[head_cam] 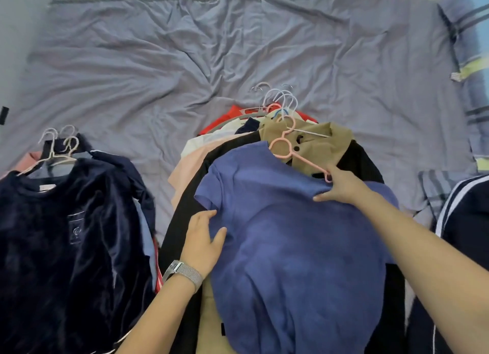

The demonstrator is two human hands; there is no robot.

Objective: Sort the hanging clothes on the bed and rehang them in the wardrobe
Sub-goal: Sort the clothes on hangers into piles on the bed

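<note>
A blue short-sleeved top (285, 237) lies on top of the middle pile of hung clothes, with a pink hanger (289, 148) poking out of its neck. My right hand (341, 185) pinches the top's right shoulder by the hanger's end. My left hand (203, 244) holds the top's left side below the sleeve, thumb over the cloth and fingers under it. Beneath lie a black garment (190, 200), an olive shirt (320, 139), pale pink, white and red pieces, and several hanger hooks (280, 99).
A second pile topped by a dark navy velvet top (63, 234) on white hangers lies at the left. A dark garment with white stripes (465, 221) is at the right edge. A striped pillow (473, 70) sits far right. Wrinkled grey-blue sheet (185, 62) covers the bed.
</note>
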